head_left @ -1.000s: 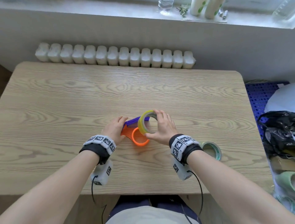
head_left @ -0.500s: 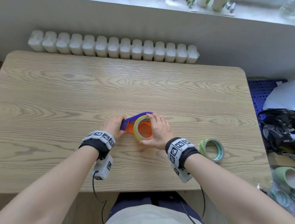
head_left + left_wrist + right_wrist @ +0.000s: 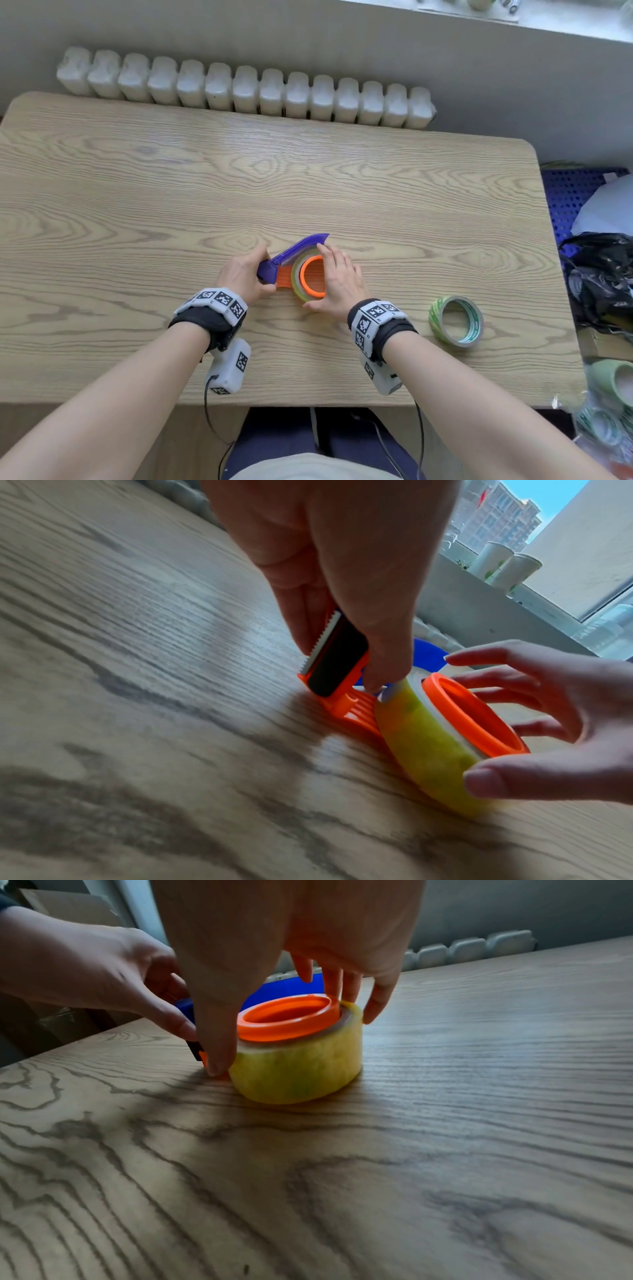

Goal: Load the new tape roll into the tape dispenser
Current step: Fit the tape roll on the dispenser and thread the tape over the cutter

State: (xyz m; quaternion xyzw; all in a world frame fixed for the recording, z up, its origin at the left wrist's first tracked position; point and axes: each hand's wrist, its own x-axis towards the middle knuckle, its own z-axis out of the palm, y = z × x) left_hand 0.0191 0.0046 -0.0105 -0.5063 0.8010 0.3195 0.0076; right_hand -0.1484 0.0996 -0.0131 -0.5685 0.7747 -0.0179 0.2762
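An orange and purple tape dispenser (image 3: 294, 251) lies on its side mid-table. A yellow-green tape roll (image 3: 296, 277) sits around its orange hub (image 3: 313, 275), whose rim stands above the roll (image 3: 298, 1074). My left hand (image 3: 239, 277) grips the dispenser's cutter end, fingers either side of the serrated blade (image 3: 322, 642). My right hand (image 3: 334, 274) reaches over the roll, its thumb down at the near side and its fingers at the far side. The roll (image 3: 421, 748) leans slightly on the hub (image 3: 472, 715).
A second green-printed tape roll (image 3: 455, 323) lies on the wooden table (image 3: 137, 205) to the right of my right wrist. A white radiator (image 3: 239, 89) runs behind the table. A black bag (image 3: 599, 281) and more rolls (image 3: 613, 380) lie off the right edge.
My right hand brought the roll down from a tilted hold above the dispenser onto the orange hub. My left hand kept its grip on the dispenser.
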